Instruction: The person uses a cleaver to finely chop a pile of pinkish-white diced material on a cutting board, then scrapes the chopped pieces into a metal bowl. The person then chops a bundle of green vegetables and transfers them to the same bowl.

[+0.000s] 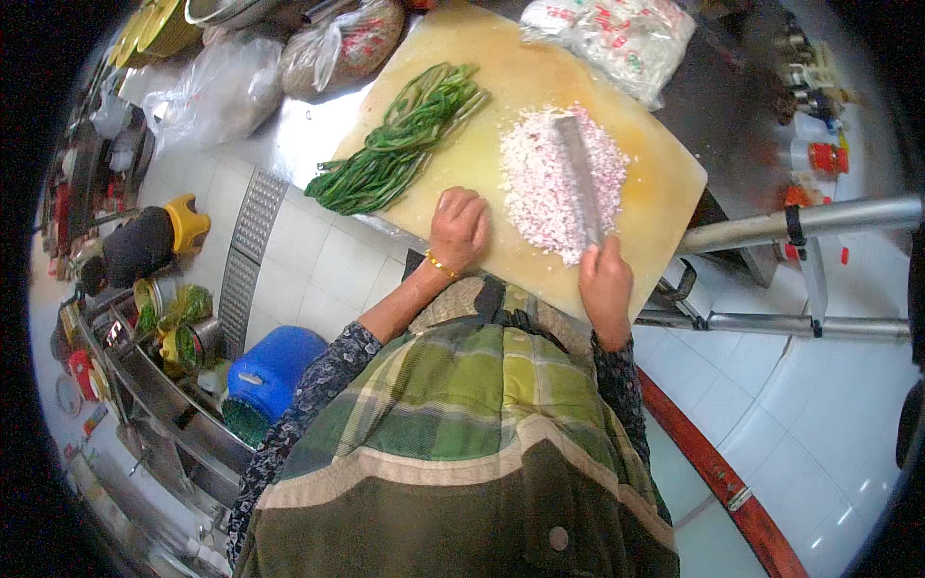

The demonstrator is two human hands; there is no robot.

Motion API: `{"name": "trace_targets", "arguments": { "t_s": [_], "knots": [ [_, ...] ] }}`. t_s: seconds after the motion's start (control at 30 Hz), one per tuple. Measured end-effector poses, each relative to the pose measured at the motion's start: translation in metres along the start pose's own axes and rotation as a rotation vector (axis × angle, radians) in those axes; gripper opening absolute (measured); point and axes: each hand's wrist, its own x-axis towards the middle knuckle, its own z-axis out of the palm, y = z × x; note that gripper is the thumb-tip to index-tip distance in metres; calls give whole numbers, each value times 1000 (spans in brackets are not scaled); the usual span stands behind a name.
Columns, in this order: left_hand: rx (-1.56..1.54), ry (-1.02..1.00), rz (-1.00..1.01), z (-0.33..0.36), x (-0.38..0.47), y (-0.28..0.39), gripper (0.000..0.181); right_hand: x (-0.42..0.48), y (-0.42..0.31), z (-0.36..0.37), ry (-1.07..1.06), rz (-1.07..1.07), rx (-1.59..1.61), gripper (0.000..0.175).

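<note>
My right hand [607,289] grips the handle end of a kitchen cleaver [577,170], whose blade is seen nearly edge-on. The blade stands over a spread heap of finely chopped, pale pink and white food [531,184], probably meat or fat. My left hand [459,220] is curled into a fist at the near edge of the yellowed cutting board [650,209], with nothing visible in it. Beyond that fist lies a bundle of long, limp leafy greens [397,144], slanting across the board's left side and over its edge.
A printed plastic bag [614,43] lies against the board's far edge. Filled plastic bags [343,47] sit at the far left. A blue plastic barrel [274,372] stands to my left. Metal rails [809,324] run at the right.
</note>
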Motion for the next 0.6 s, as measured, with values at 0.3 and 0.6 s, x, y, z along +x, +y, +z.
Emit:
{"name": "trace_targets", "arguments": {
  "t_s": [0.3, 0.6],
  "knots": [
    [-121, 122, -123, -1, -2, -3, 9, -21, 2, -27, -74, -14, 224, 14],
    [-177, 260, -288, -1, -10, -10, 9, -30, 28, -26, -316, -259, 142, 16]
  ]
}}
